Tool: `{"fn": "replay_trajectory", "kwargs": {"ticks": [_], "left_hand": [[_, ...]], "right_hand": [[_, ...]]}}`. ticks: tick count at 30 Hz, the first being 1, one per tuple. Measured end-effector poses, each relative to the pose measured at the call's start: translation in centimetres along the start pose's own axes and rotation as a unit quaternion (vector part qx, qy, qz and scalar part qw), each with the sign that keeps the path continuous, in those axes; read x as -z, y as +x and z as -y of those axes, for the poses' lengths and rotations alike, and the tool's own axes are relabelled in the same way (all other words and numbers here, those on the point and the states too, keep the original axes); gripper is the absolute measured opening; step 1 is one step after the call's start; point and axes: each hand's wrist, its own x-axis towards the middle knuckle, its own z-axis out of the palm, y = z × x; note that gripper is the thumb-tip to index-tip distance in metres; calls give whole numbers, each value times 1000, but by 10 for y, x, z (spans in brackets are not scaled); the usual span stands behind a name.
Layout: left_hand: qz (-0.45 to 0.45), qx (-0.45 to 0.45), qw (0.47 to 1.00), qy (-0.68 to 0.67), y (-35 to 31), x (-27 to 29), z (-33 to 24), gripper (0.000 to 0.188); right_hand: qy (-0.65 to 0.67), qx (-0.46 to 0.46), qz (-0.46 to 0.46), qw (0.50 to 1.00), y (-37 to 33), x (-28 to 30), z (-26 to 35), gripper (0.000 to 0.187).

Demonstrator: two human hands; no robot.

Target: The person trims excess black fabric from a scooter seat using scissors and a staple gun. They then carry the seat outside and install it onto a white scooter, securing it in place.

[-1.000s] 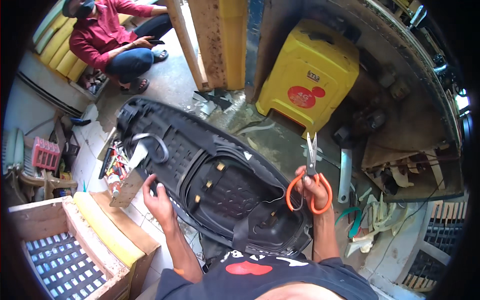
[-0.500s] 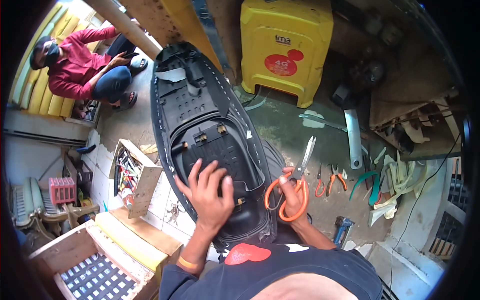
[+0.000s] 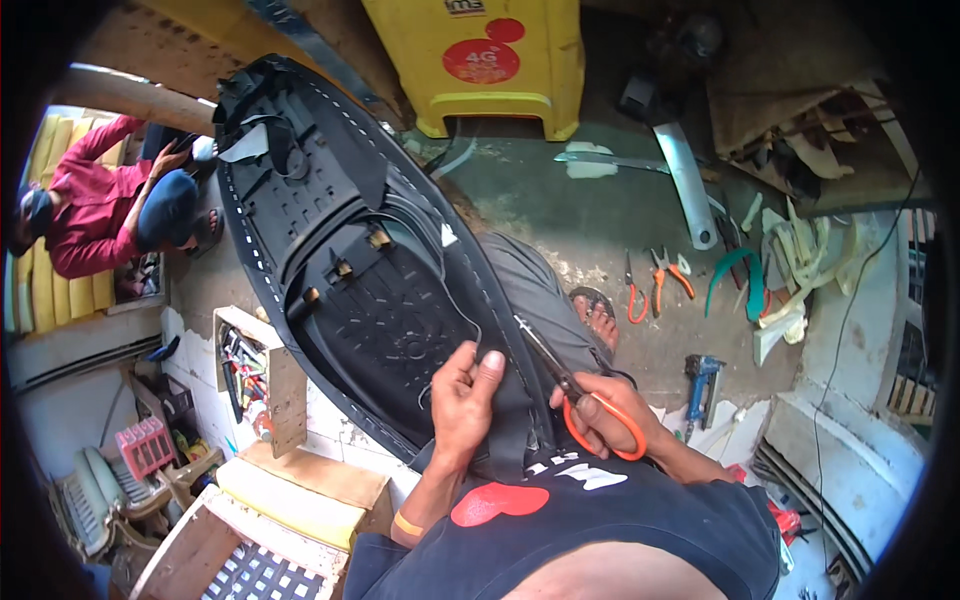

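Observation:
A long black motorcycle seat (image 3: 350,290) lies underside up across my lap, its rim edged with light staples or stitches. My left hand (image 3: 462,405) is closed at its near right part, thumb up, where a thin dark strap (image 3: 470,318) runs into the fingers. The fingertips are partly hidden. In my right hand (image 3: 610,410) are scissors with orange handles (image 3: 632,440), held beside the seat's right edge. Their blades (image 3: 545,350) point up and left, close to the rim. A grey strap piece (image 3: 246,145) lies at the seat's far end.
Orange-handled pliers (image 3: 668,280), small scissors (image 3: 636,300) and a blue staple gun (image 3: 703,385) lie on the floor at right. A yellow stool (image 3: 500,105) stands ahead. At left are a wooden tool box (image 3: 288,400), a wooden crate (image 3: 180,550) and a crouching person (image 3: 95,215).
My left hand has gone from spread fingers above the seat to closed near its right edge. The scissors have come down toward that edge. The view has shifted, and the seat appears farther left.

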Motion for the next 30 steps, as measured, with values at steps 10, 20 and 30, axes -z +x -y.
{"fn": "replay_trajectory", "kwargs": {"ticks": [10, 20, 30], "left_hand": [[25, -14, 999, -22, 1, 2, 6, 17], [10, -31, 999, -1, -3, -7, 3, 16], [-29, -104, 993, 44, -16, -27, 8, 30]], "right_hand": [[-71, -3, 15, 997, -14, -4, -31, 56], [74, -35, 36, 996, -20, -5, -42, 71], [110, 27, -40, 993, -16, -16, -47, 51]]}}
